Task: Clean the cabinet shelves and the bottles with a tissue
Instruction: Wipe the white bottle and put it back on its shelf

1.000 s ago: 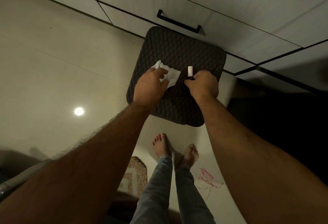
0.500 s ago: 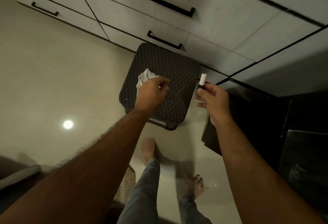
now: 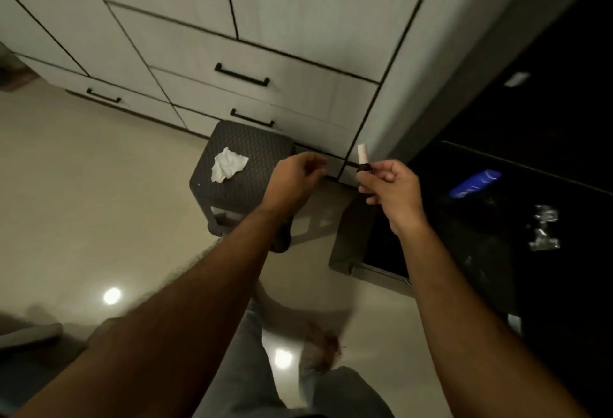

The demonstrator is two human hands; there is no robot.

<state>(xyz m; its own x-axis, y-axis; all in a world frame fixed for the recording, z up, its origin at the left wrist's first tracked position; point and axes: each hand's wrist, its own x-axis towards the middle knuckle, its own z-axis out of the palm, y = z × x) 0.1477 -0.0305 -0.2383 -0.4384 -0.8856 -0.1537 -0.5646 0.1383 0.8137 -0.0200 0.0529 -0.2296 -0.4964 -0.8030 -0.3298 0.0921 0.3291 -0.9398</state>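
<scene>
Head view:
Stool (image 3: 252, 152): dark, woven top, against pale cabinet drawers (image 3: 265, 63).
Tissue (image 3: 228, 164): crumpled on the stool's top.
Left hand (image 3: 293, 179): right of the stool, loosely curled, holding nothing.
Right hand (image 3: 391, 190): further right, pinching 1 small white-capped bottle (image 3: 363, 159).

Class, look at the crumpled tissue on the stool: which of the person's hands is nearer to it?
Left. The left hand hovers just right of the tissue over the stool; the right hand is farther right, holding a small bottle.

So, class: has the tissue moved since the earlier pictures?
Yes. The tissue has left the left hand and now lies on the stool, left of that hand.
</scene>
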